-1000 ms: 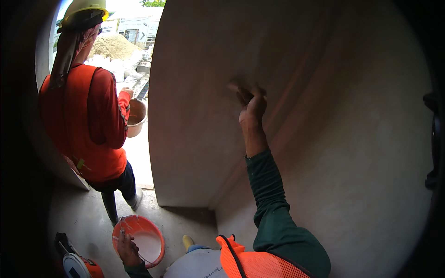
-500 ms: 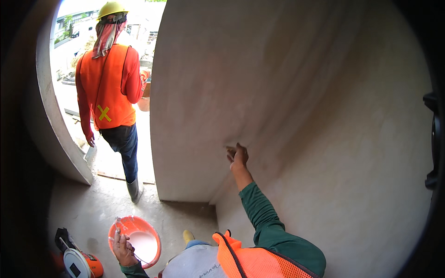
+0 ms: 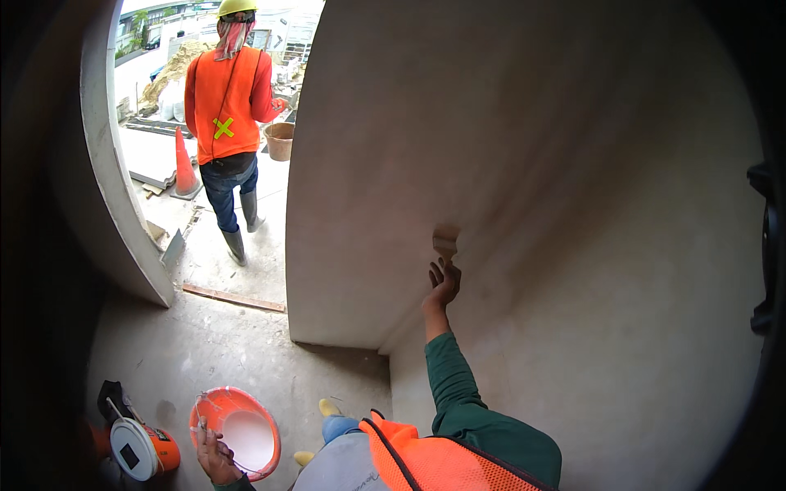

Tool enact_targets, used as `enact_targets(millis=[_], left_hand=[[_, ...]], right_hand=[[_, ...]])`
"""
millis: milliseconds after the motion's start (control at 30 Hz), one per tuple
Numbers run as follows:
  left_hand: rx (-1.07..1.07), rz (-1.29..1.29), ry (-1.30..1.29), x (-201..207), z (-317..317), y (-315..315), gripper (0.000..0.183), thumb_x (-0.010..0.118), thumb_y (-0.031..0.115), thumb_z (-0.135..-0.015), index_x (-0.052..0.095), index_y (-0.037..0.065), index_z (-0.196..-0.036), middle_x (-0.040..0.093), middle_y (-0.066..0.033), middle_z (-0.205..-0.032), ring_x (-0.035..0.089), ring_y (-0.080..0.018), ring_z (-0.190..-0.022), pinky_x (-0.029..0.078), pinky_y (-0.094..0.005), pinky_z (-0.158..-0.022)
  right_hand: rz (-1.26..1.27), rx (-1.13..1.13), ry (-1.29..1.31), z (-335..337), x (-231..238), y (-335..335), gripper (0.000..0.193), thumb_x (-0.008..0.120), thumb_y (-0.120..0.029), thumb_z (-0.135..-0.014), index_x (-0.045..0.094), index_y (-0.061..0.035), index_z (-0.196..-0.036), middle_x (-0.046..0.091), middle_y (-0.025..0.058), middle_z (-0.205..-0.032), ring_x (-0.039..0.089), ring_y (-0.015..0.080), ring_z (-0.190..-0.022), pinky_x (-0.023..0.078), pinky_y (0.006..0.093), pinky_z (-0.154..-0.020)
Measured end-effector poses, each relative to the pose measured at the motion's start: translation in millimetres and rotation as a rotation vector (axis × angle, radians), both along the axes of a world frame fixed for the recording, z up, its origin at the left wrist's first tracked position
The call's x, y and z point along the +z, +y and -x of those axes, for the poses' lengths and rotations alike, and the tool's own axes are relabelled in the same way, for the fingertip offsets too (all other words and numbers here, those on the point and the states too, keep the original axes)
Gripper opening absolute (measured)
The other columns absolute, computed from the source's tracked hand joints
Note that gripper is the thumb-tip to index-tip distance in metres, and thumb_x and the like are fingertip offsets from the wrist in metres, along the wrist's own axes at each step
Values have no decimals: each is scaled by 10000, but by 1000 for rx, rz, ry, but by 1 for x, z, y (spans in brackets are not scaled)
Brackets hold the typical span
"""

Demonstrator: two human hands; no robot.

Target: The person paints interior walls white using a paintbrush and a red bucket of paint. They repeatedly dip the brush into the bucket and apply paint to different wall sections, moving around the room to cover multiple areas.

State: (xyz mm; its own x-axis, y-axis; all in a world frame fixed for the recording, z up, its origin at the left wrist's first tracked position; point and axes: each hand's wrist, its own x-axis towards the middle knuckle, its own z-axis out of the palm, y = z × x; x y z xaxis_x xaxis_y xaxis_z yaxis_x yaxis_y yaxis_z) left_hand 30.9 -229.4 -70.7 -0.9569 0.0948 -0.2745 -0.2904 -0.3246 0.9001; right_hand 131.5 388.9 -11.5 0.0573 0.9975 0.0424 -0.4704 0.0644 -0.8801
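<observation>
Sitting low at the left edge of the floor is a round can [image 3: 141, 448] with an orange body, a white lid and a dark square label on that lid; its print is too small to tell. Just right of it, the left hand [image 3: 214, 452] grips the near rim of an orange bowl [image 3: 237, 427] holding pale, creamy paste, fingers curled shut over the edge. Farther back, through the doorway, a co-worker in an orange vest [image 3: 223, 102] with a yellow-green cross on the back and a yellow hard hat stands facing away, with an orange traffic cone [image 3: 185, 168] to their left and a brown bucket [image 3: 280, 141] to their right. Right of the opening, the pale plastered wall [image 3: 573, 204] folds into an inner corner. There the right hand [image 3: 443, 286] is raised with its fingers closed around the handle of a small putty knife [image 3: 446, 242], whose blade lies directly above the fingers, long axis roughly upright, flat against the wall at the corner line. The right hand alone is at the wall; the bowl of paste is well apart, down and left of the blade.
</observation>
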Motion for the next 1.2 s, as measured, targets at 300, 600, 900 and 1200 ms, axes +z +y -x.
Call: enact_targets(millis=[300,600,900,1200], left_hand=[[280,83,-67,8,-40,49,541,672,200,-976,516,-37,-1437,583,-9,-846,447,-16,-553,352,-174,-473],[764,486,94,80,-76,217,304,640,279,-1016,659,21,-1176,516,65,-796,460,-33,-747,387,-235,-656],[1069,588,-75,110,-73,281,327,642,266,-1021,682,21,-1234,600,63,-865,537,-40,-814,439,-233,-729],[1462,445,-9,59,-28,292,332,677,314,-997,714,104,-1252,674,60,-894,486,-31,-708,394,-205,-602]], right_hand=[[619,484,-665,-27,-374,11,458,482,-388,-1073,632,25,-1200,703,182,-1111,656,264,-874,539,391,-754],[75,1610,-1195,220,-386,-47,422,573,-323,-1015,575,-14,-1303,707,211,-1077,684,305,-788,547,434,-673],[-212,2063,-1112,379,-308,-190,399,599,-288,-1007,596,-18,-1301,715,191,-1080,675,264,-740,529,384,-595],[-244,2277,-1031,454,-385,-228,379,625,-253,-1000,618,-22,-1300,723,171,-1083,666,223,-691,511,334,-518]])
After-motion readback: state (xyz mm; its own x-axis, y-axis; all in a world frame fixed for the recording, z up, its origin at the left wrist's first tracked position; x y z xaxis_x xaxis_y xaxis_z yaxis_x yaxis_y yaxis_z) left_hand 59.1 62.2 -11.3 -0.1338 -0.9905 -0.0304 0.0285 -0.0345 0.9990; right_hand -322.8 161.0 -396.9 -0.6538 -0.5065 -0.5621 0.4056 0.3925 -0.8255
